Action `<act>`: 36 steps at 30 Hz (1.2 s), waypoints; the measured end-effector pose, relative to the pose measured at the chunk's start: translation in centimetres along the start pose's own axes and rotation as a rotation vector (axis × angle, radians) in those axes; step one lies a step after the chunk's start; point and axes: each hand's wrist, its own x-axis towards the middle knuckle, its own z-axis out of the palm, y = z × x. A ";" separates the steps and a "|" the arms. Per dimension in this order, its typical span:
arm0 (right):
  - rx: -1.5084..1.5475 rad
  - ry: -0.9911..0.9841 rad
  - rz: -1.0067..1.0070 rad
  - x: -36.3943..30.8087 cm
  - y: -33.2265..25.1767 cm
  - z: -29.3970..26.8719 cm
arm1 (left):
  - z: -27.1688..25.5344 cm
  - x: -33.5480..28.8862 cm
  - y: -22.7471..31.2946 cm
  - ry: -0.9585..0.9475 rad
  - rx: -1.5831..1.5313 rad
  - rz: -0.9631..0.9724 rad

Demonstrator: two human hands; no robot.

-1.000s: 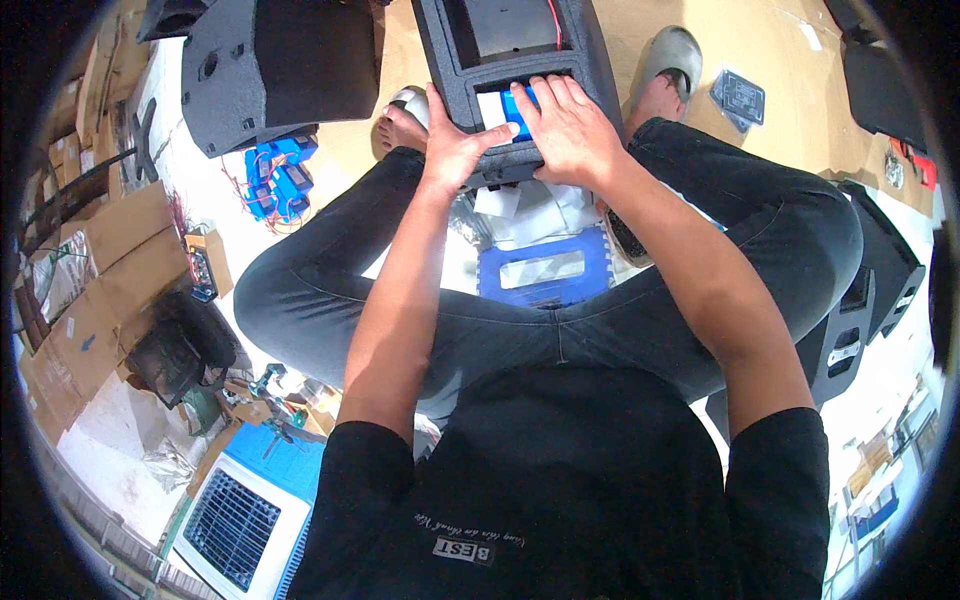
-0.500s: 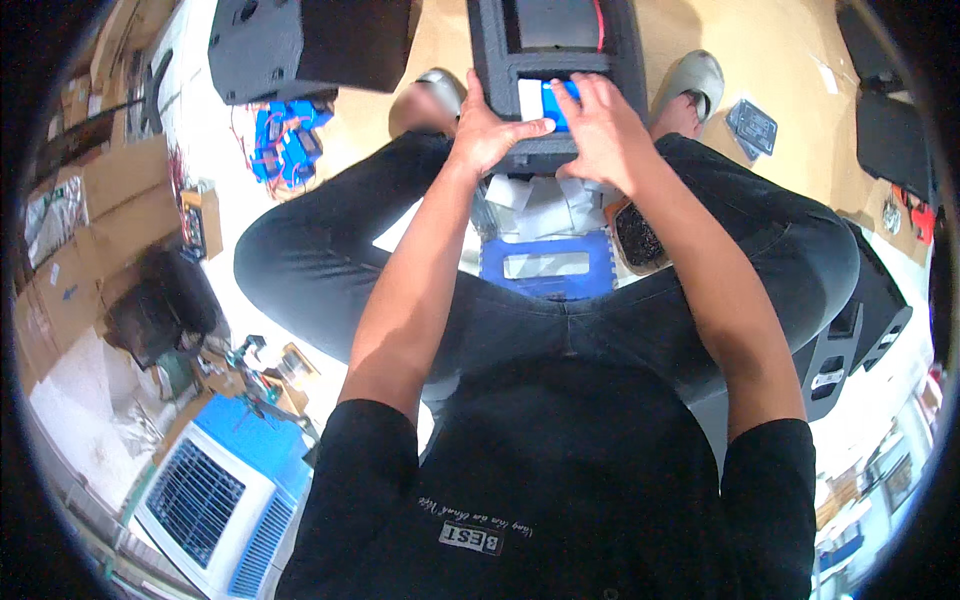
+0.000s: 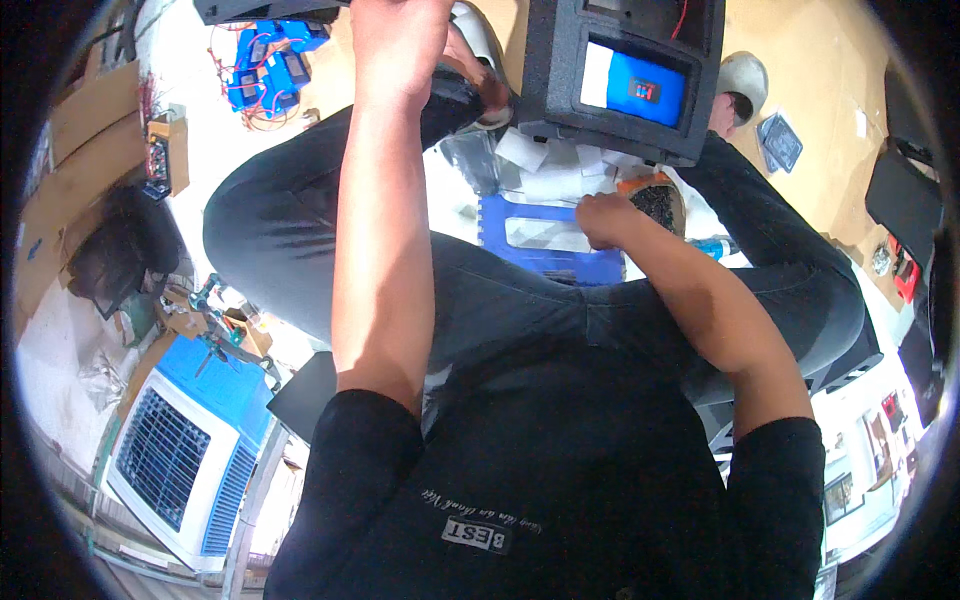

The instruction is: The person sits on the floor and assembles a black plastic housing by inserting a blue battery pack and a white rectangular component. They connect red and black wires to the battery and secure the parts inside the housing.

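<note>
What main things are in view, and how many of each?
Fabric-like rectangular box: 1, black, top centre
Smooth rectangular pack: 1, blue, inside the box
Wired rectangular packs: several, blue, upper left
Flat plastic frame: 1, blue, centre
Thin papery sheets: several, white, above the frame
Small loose pieces: many, black, right of the frame
Flat plates: at least 2, dark, upper right
Grille-fronted boxy appliance: 1, white-blue, lower left
Slip-on shoes: 2, grey, flanking the box
Cardboard boxes: several, brown, left edge
Left grip: 1, bare, top edge, cropped
Right grip: 1, bare, over the frame's right side
</note>
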 end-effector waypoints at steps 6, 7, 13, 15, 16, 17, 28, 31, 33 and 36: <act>0.234 0.187 0.267 7.5 5.2 4.0 | 1.9 2.1 -1.6 0.012 0.014 -0.064; 0.336 0.198 0.369 8.1 6.0 4.4 | 1.9 2.1 -2.3 -0.018 -0.034 -0.063; 0.004 0.236 0.081 10.6 6.9 6.5 | 3.1 3.4 -6.4 0.013 -0.003 -0.001; 0.056 0.183 0.143 12.2 5.6 7.1 | 3.4 3.2 -7.2 0.028 0.008 -0.020; 0.109 0.197 0.148 12.9 5.0 7.4 | 3.5 3.2 -7.4 0.018 0.015 -0.047; 0.047 0.218 0.174 13.4 4.6 7.6 | 3.5 3.1 -7.5 0.006 0.021 -0.071; 0.198 0.183 -0.039 3.7 3.0 -0.4 | 3.2 3.3 -5.7 0.021 0.132 0.127; 0.568 0.107 -0.206 -3.2 3.4 -4.2 | 3.0 1.8 -3.5 -0.104 0.080 0.052; 0.802 0.101 -0.281 -7.5 3.5 -6.0 | 2.7 0.0 -1.9 -0.214 0.100 -0.008; 1.018 0.264 -0.363 -13.0 3.7 -7.6 | 2.3 -3.3 0.2 -0.527 0.120 0.020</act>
